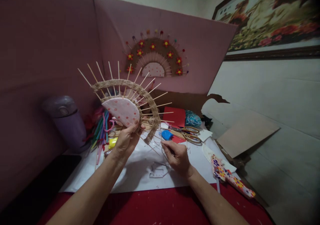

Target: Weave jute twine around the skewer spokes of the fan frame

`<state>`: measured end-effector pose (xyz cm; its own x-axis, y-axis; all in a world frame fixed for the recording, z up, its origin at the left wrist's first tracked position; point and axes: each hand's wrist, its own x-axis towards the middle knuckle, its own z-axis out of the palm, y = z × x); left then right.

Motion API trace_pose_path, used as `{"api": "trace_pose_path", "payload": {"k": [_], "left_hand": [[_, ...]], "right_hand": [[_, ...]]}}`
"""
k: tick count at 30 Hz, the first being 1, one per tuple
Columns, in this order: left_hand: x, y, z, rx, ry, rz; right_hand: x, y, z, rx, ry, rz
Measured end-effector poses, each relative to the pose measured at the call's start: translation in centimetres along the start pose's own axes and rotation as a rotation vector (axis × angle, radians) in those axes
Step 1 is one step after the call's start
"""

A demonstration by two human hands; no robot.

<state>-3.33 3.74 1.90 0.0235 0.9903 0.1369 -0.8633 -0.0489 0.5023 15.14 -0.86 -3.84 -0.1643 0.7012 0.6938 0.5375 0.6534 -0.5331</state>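
Observation:
My left hand (127,140) grips a half-round fan (121,110) at the lower right of its pink, red-spotted centre, thumb on the front. Thin wooden sticks (147,85) radiate from that centre, and a band of woven brown twine (136,84) runs across them in an arc. The fan is held tilted above the table. Just right of its lower end, my right hand (177,155) is closed, thumb and fingertips pinching a thin strand of twine (163,150). The strand is fine and partly hidden by the fingers.
Scissors (191,130), blue yarn (193,118), red sheets (175,116) and a blue lump (166,135) lie behind my right hand. Left stand a purple bottle (66,121) and coloured pipe cleaners (101,131). A flowered glue gun (232,178) lies right. A finished-looking fan (154,45) hangs on the pink panel.

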Motion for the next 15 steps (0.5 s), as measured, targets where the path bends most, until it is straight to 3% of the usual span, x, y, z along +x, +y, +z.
{"api": "trace_pose_path", "payload": {"k": [9,15], "left_hand": [[-0.32,-0.3,0.1,-0.016,-0.049,-0.107],[-0.38,0.25,-0.15,-0.022,-0.015,-0.176]], "right_hand": [[-0.06,0.33,0.24,0.086,-0.08,-0.025],[-0.05,0.42,0.97,0.285,0.001,0.237]]}}
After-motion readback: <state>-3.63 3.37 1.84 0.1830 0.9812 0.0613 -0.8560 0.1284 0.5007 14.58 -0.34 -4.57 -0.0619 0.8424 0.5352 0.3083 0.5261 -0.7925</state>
